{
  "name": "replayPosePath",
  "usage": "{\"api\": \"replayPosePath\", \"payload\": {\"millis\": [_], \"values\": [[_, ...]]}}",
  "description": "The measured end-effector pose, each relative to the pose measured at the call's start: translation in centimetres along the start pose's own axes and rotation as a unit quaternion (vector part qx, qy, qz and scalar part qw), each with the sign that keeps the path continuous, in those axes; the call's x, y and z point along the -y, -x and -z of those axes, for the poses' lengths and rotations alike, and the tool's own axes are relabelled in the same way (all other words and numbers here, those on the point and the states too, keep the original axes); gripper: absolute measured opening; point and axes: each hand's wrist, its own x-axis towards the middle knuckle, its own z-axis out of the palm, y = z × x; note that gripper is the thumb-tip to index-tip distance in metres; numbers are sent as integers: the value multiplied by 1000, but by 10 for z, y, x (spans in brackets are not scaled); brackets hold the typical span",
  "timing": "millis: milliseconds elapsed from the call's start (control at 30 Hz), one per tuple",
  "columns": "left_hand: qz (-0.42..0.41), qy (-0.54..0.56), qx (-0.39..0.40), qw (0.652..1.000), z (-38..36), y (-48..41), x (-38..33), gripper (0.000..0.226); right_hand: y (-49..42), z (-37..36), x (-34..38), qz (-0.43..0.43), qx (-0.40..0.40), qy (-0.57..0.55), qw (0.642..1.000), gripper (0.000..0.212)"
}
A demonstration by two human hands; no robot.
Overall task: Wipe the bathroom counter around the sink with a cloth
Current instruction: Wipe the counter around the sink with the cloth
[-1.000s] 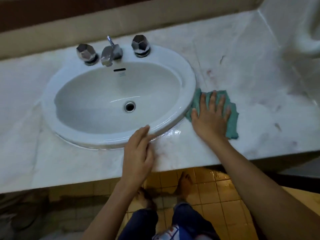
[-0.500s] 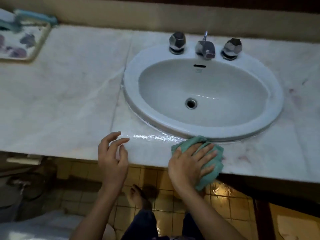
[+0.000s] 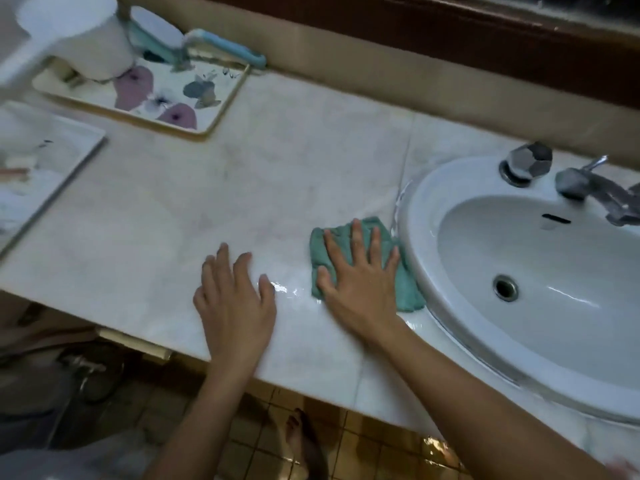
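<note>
The right hand (image 3: 360, 285) lay flat on the green cloth (image 3: 407, 289). Its fingers (image 3: 358, 240) were straight and spread apart, pressing the cloth onto the marble counter (image 3: 225, 202) just left of the sink (image 3: 417, 220). The cloth's right edge touched the basin's rim. The left hand (image 3: 235, 306) rested open on the bare counter beside it, fingers (image 3: 242, 271) loosely apart and holding nothing, seemingly as a brace. A wet sheen (image 3: 287, 291) glistened between the two hands, toward the front edge.

From where I stood, the step in hand looked like wiping the stretch of counter on the sink's left side. To do it well, I judged, the palm should bear evenly across the whole cloth so that it did not bunch. It should also run the cloth tight along the curve of the rim, where water and grime tend to gather in the seam. Overlapping strokes outward would lift the wet sheen rather than smear it. Farther left stood a flowered tray (image 3: 221, 109) with things on it, well apart from the cloth. The wiping would have to stop short of it, or the tray be lifted.
</note>
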Motion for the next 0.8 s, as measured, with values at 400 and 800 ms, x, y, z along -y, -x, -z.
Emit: {"api": "replayPosePath", "payload": {"millis": [400,800], "values": [[-34,-60,-40,997,-14,-4,4,41,-222,26,62,1,28,18,999,64],[16,204,-26,979,6,-6,5,51,-21,-10,56,202,9,36,979,56]]}}
